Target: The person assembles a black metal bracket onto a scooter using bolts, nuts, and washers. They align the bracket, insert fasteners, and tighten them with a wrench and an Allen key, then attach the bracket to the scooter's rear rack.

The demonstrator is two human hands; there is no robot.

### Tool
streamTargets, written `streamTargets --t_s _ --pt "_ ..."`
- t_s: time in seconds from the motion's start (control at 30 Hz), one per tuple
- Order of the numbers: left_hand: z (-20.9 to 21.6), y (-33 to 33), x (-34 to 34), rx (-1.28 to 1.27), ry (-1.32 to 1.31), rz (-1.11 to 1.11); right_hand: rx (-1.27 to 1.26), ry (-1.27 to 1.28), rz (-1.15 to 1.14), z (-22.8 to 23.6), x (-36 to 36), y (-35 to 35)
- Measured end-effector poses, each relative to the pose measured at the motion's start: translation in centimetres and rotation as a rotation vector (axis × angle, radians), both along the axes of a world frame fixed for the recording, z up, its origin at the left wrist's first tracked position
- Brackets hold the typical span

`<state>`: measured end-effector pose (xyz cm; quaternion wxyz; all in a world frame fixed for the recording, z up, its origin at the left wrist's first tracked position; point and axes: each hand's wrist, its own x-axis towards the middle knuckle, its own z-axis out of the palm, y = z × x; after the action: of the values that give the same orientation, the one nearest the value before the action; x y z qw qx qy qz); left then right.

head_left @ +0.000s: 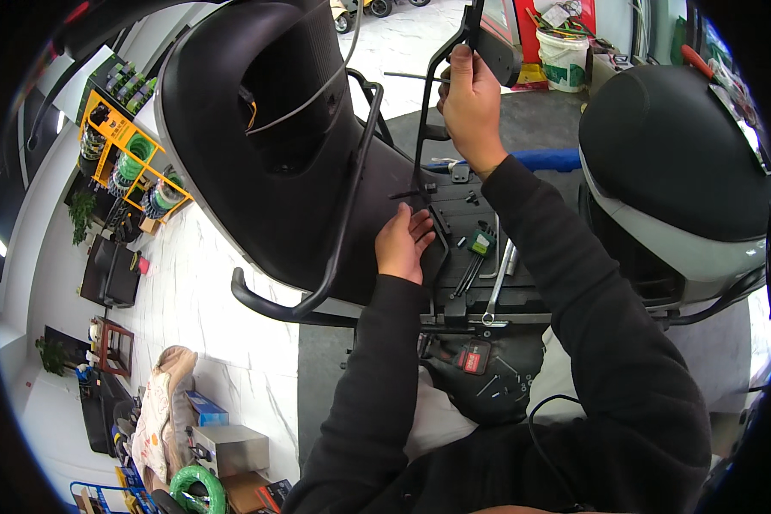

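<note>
A black tubular metal frame (422, 133) stands upright over the scooter's footboard. My right hand (473, 116) is closed round its upper part, thumb up, beside a dark flat pad (499, 58). Lower down, my left hand (403, 248) is next to the frame's lower end, with thumb and fingers apart and palm toward the frame. Just above its thumb, a short black rod (407, 195) sticks out sideways. The black scooter front panel (231, 163) is to the left. Whether the left fingertips touch the frame cannot be made out.
On the footboard lie a combination wrench (493, 291), a green hex-key holder (481, 243) and small black parts. A black guard bar (351, 223) curves round the front panel. The scooter seat (672, 154) is at right. Below are a red-black battery pack (473, 356) and loose screws.
</note>
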<state>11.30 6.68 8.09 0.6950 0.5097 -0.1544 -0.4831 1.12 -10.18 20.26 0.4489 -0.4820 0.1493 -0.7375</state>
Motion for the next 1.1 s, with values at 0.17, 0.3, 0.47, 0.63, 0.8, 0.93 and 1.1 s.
streamTargets --t_s 0.17,0.3,0.47,0.63,0.8,0.93,1.1 --pt "-0.3 -2.9 1.0 -0.289 0.234 -0.144 0.011 0.003 -0.007 0.1 0.7 0.4" --pt "-0.3 -4.4 1.1 -0.312 0.237 -0.099 -0.026 0.009 -0.061 0.0 1.7 0.2" --pt "0.6 -5.4 2.4 -0.39 0.172 -0.117 -0.111 0.008 -0.111 0.4 2.2 -0.1" --pt "1.1 -6.3 3.8 -0.415 0.093 -0.163 -0.155 -0.092 -0.094 0.9 1.9 -0.4" --pt "1.2 -6.9 4.7 -0.445 0.07 -0.09 -0.105 -0.106 -0.061 0.7 2.6 -0.3" --pt "1.1 -6.7 4.8 -0.413 0.059 -0.058 -0.037 -0.159 0.111 0.7 3.2 -0.4" --pt "0.5 -6.8 4.9 -0.449 0.078 -0.073 -0.073 -0.159 0.096 0.5 4.0 -0.5"
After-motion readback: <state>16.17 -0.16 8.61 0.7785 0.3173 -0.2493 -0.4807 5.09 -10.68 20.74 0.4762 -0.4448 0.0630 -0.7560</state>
